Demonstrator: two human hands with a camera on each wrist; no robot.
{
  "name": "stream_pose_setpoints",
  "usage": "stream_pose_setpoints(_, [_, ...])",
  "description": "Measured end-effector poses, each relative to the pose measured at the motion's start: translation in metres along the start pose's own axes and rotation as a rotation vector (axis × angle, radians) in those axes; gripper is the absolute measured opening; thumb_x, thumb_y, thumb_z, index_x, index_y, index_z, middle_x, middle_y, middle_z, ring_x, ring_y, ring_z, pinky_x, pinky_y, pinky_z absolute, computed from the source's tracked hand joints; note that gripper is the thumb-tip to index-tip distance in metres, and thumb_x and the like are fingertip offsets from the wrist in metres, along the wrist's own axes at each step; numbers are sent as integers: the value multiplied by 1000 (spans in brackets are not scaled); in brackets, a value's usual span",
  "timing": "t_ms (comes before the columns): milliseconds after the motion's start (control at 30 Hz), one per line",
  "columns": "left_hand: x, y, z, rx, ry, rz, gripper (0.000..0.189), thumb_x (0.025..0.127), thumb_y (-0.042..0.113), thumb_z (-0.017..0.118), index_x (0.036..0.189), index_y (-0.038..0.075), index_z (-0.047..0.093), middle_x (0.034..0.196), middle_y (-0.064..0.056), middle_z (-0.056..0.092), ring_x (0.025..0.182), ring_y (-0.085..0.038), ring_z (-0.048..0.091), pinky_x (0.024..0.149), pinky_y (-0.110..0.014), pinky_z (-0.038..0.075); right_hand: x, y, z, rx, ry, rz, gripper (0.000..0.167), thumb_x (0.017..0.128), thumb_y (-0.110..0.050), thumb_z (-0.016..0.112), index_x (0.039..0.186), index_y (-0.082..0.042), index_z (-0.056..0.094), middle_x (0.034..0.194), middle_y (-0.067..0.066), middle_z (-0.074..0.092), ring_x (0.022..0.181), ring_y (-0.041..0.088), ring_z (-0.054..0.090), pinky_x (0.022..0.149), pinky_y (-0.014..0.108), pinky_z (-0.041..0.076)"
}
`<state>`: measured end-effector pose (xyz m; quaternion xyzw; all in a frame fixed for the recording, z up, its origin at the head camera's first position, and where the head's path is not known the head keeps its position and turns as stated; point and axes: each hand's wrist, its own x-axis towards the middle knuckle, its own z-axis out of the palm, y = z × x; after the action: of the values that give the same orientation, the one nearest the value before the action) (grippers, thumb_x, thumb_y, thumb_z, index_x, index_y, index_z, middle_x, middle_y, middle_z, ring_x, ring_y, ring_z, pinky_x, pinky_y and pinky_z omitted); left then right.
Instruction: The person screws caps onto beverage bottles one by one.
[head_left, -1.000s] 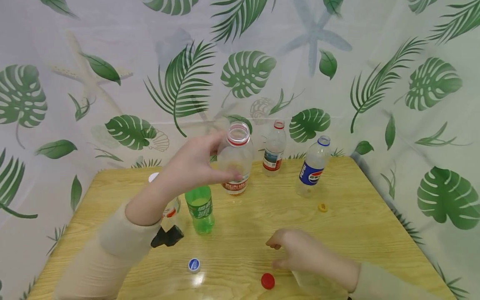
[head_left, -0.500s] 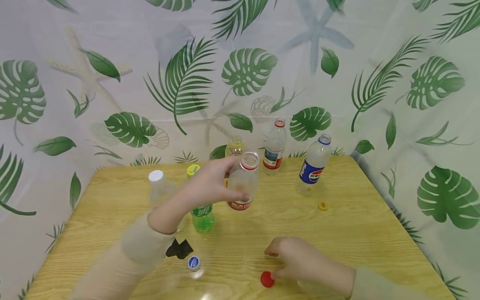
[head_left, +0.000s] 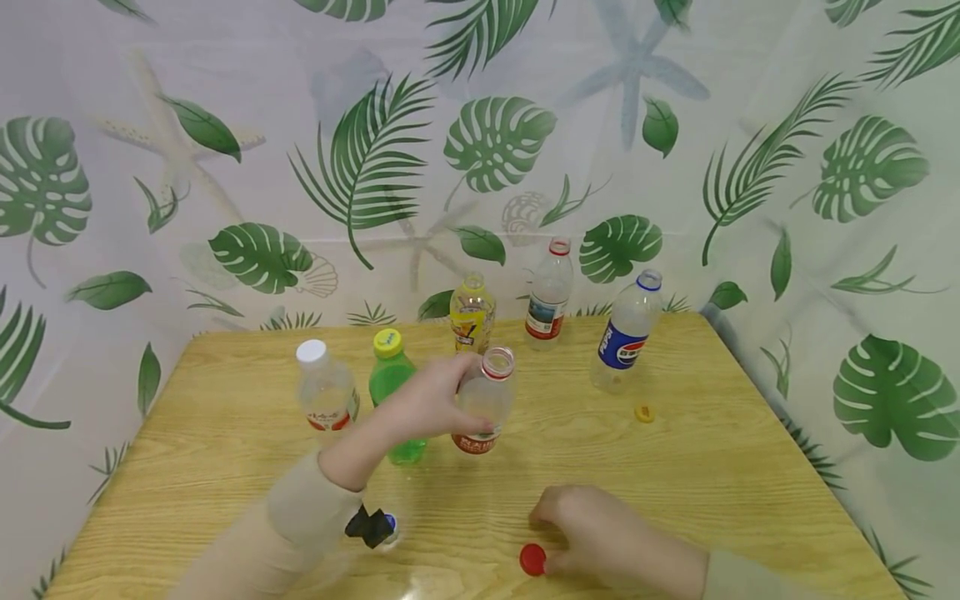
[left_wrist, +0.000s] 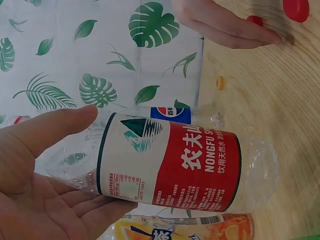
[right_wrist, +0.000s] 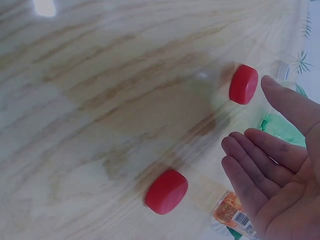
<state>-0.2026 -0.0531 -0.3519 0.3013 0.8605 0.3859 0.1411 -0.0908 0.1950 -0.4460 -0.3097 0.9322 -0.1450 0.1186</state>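
My left hand grips a clear water bottle around its upper body, thumb on one side and fingers on the other. The bottle has no cap, a red ring at its neck and a red-and-white label, plain in the left wrist view. My right hand is low over the table with its fingers loosely bent and nothing in them. Its thumb tip is close beside a red cap. A second red cap lies beyond the fingers in the right wrist view; the hand hides it in the head view.
A white-capped bottle and a yellow-capped green bottle stand left. Behind are uncapped bottles: a yellow-labelled one, a red-ringed one and a Pepsi bottle. A yellow cap and a blue-and-white cap lie on the table.
My left hand has brought the water bottle down and nearer, uncovering the bottles behind. My right hand has come slightly nearer, its thumb now beside the red cap.
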Motion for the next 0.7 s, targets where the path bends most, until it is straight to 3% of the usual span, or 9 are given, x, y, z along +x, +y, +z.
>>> stream_pose_setpoints(200, [3,-11,13,-14,-4,-39,68,80,14,94,138,1,60,135,-17,70,122,-33,68,102,-46,59,-2,0,6,-30,6,-17,35,70,-21,89,103,-12,79,90,-13,67,75,-2,48,70,21,49])
stream_pose_setpoints(400, [4,-19,21,-18,5,-58,62,82,14,92,134,-1,60,133,-19,70,124,-34,67,104,-49,57,0,0,10,-62,-24,-23,36,73,-25,95,103,-13,78,88,-14,63,73,-2,46,67,20,48])
stream_pose_setpoints(700, [2,-22,34,-72,112,-119,65,88,11,87,141,-5,53,140,-24,65,132,-39,62,112,-55,52,1,-3,14,-102,9,-69,33,73,-26,96,99,-16,78,87,-14,65,74,-4,51,68,19,51])
